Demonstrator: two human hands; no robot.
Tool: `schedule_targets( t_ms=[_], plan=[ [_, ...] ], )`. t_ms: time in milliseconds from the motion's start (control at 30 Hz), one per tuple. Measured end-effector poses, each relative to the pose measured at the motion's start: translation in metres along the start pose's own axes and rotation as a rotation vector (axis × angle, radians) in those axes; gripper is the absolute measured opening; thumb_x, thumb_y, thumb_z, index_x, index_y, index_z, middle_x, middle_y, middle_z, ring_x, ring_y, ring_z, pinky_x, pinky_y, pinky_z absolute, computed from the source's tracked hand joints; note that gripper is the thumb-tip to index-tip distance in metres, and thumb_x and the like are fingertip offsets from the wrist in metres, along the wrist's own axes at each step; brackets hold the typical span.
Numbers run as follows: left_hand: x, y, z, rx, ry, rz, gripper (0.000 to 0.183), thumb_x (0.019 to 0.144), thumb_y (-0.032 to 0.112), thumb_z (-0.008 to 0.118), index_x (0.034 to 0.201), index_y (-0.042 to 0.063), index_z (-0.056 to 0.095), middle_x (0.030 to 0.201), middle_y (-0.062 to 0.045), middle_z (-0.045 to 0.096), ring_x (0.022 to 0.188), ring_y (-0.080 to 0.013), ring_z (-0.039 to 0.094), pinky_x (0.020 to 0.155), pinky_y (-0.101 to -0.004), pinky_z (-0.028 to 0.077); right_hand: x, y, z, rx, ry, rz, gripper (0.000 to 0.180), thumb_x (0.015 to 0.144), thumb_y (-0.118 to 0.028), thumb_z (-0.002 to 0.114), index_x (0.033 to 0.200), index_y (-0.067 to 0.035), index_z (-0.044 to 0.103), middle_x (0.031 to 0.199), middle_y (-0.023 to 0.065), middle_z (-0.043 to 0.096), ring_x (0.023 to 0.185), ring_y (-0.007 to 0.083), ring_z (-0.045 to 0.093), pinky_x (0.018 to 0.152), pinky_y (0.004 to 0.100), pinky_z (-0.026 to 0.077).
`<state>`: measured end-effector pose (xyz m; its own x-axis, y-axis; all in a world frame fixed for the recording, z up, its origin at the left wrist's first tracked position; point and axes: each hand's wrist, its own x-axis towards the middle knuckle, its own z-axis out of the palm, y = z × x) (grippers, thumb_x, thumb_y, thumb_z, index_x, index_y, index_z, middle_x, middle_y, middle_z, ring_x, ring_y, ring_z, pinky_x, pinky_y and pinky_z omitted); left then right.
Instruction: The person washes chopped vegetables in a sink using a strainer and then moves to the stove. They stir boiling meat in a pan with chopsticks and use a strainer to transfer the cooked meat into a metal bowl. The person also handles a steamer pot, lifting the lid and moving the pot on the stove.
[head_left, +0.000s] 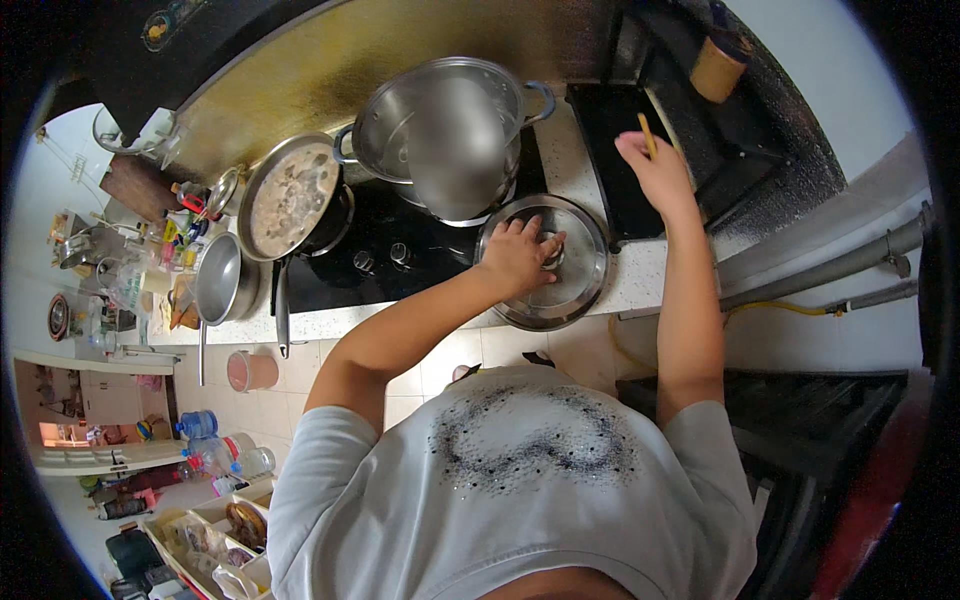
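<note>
My left hand (521, 259) is on a round metal pot lid (581, 289), its fingers spread about the knob (553, 253). The lid lies over the counter's front edge; whether it rests there or is lifted, I cannot tell. My right hand (656, 176) grips a thin wooden stick (646, 135), possibly chopsticks, above a black panel (604, 142) right of the cooktop. Behind the lid, a large two-handled steel pot (382, 142) stands on the right burner. A blurred patch hides much of its inside. To the left, a frying pan (296, 199) holds cloudy, brownish liquid.
The black cooktop (322, 281) has two knobs (382, 259) at its front. An empty-looking saucepan (219, 277) sits at its left, handle past the counter edge. Bottles (187, 199) crowd farther left. A pink bucket (252, 371) stands on the floor. Pipes (832, 259) run along the right wall.
</note>
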<state>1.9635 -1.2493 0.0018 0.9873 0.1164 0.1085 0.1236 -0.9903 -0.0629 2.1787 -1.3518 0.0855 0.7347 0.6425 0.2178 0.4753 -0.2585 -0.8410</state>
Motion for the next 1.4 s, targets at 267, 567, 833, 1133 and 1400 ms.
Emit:
schedule_targets(
  t_ms=[267, 567, 833, 1133, 1400],
  plan=[
    [0.042, 0.005, 0.006, -0.01, -0.285, 0.049, 0.04, 0.075, 0.038, 0.059, 0.107, 0.015, 0.05, 0.084, -0.014, 0.063, 0.077, -0.029, 0.062, 0.07, -0.0432, 0.045, -0.121, 0.03, -0.06, -0.04, 0.155, 0.167, 0.03, 0.081, -0.026, 0.062, 0.099, -0.002, 0.062, 0.09, 0.0077, 0.065, 0.075, 0.0164, 0.058, 0.067, 0.0279, 0.044],
    [0.043, 0.005, -0.039, -0.127, -0.206, 0.127, 0.052, 0.068, 0.043, 0.062, 0.107, 0.011, 0.049, 0.069, -0.011, 0.063, 0.064, -0.0293, 0.061, 0.052, -0.0411, 0.047, -0.222, 0.079, -0.086, -0.022, 0.295, 0.476, 0.027, 0.082, -0.021, 0.062, 0.099, 0.0, 0.063, 0.09, 0.0079, 0.064, 0.085, 0.0167, 0.058, 0.078, 0.0269, 0.042],
    [0.057, 0.008, -0.162, -0.281, -0.025, 0.095, 0.051, 0.066, 0.049, 0.059, 0.105, 0.016, 0.055, 0.08, -0.014, 0.064, 0.076, -0.03, 0.062, 0.063, -0.0402, 0.049, -0.304, 0.068, -0.124, 0.123, 0.714, 0.676, 0.037, 0.083, -0.033, 0.062, 0.104, -0.003, 0.062, 0.093, 0.0073, 0.064, 0.065, 0.0092, 0.052, 0.059, 0.0268, 0.041],
    [0.082, -0.076, -0.282, -0.162, 0.174, -0.189, 0.047, 0.073, 0.043, 0.058, 0.104, 0.007, 0.057, 0.096, -0.016, 0.063, 0.091, -0.0309, 0.06, 0.078, -0.039, 0.047, -0.302, 0.081, -0.115, 0.196, 0.676, 0.576, 0.036, 0.083, -0.036, 0.061, 0.101, -0.005, 0.061, 0.087, 0.0042, 0.063, 0.052, 0.006, 0.042, 0.048, 0.0241, 0.033],
    [0.103, -0.179, -0.226, 0.256, 0.058, -0.475, 0.058, 0.07, 0.054, 0.057, 0.118, 0.02, 0.053, 0.103, -0.012, 0.063, 0.094, -0.0271, 0.061, 0.077, -0.0391, 0.049, -0.266, 0.063, -0.107, 0.128, 0.648, 0.698, 0.038, 0.081, -0.03, 0.062, 0.099, 0.002, 0.062, 0.094, 0.0101, 0.062, 0.088, 0.0196, 0.057, 0.076, 0.0339, 0.043]
  ],
)
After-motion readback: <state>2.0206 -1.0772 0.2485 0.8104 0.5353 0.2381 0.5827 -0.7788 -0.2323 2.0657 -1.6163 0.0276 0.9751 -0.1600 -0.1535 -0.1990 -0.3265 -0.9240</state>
